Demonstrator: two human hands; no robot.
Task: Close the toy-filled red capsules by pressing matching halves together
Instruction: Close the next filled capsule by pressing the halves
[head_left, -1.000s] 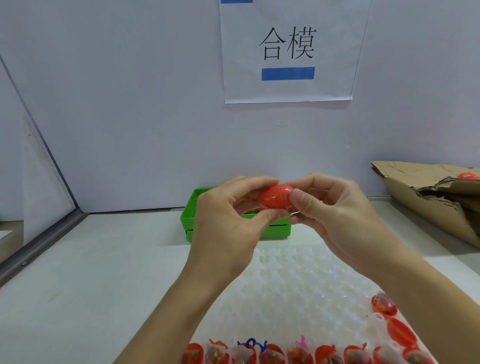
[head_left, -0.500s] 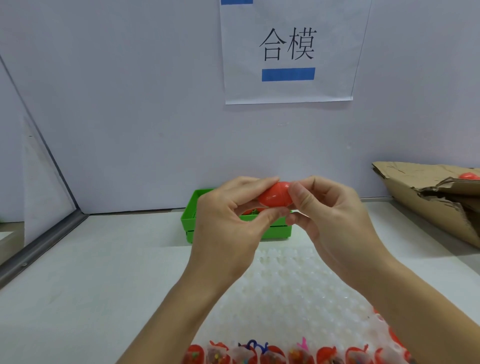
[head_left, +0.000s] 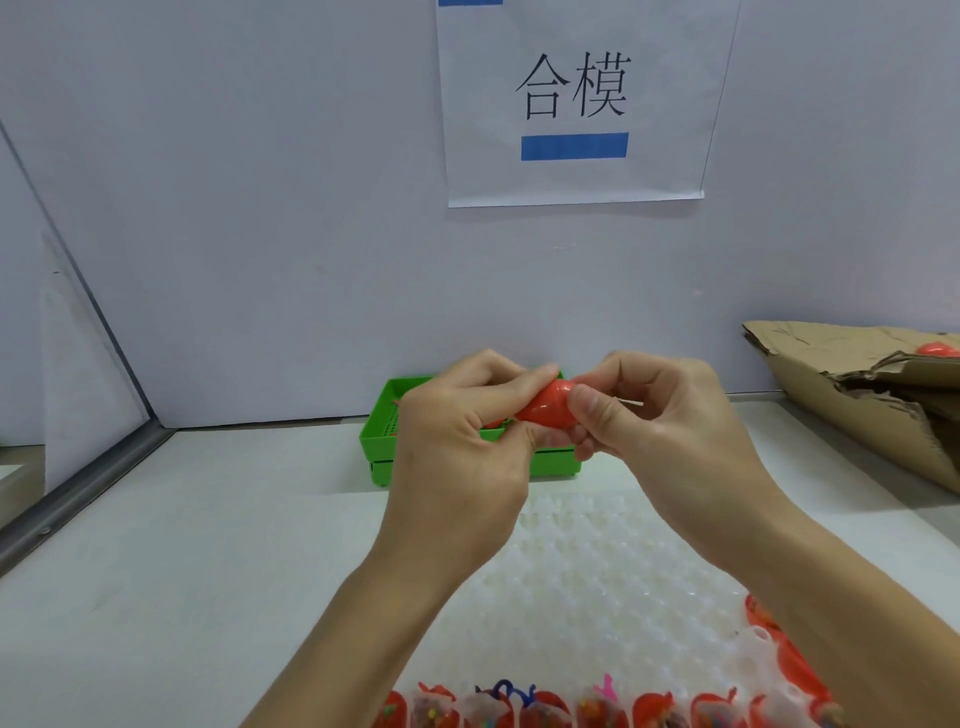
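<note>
Both of my hands hold one red capsule (head_left: 546, 409) in the air above the table, in front of the green bin. My left hand (head_left: 462, 441) pinches its left end between thumb and fingers. My right hand (head_left: 644, 415) grips its right end, the thumb lying across the front. Much of the capsule is hidden by my fingers, so I cannot tell how its seam stands. A row of open red capsule halves (head_left: 597, 709) holding small bagged toys sits in a white dimpled tray (head_left: 613, 571) at the near edge.
A green plastic bin (head_left: 384, 441) stands behind my hands near the back wall. Torn cardboard (head_left: 857, 395) with one red capsule (head_left: 935, 349) on it lies at the right. A paper sign hangs on the wall. A metal rail runs along the left.
My hands have rotated slightly around the capsule and pressed closer together; my right thumb now covers more of its right end. The capsule stays at about the same height.
</note>
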